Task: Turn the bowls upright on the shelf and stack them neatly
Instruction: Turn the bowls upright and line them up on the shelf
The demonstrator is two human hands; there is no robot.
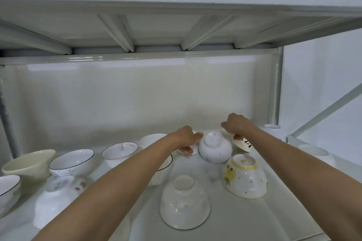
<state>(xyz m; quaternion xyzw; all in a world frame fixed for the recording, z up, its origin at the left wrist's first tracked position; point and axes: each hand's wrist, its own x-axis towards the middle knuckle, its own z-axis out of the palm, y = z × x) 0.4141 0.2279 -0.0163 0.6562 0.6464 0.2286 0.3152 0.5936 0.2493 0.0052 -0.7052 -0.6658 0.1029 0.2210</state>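
- On the glossy white shelf (225, 211), glazed ceramic bowls sit scattered, some upright at left, several mouth-down at centre and right.
- Left hand (186, 139) reaches to the back; its fingers (187, 149) curl onto the edge of a small white bowl (193, 151).
- Right hand (238, 124) pinches the rim of a tilted panda-print bowl (243, 144).
- Between the hands, a speckled round bowl (215, 148) lies foot-up.
- Nearer, a yellow-banded floral bowl (244, 177) and a plain speckled bowl (185, 203) rest inverted.
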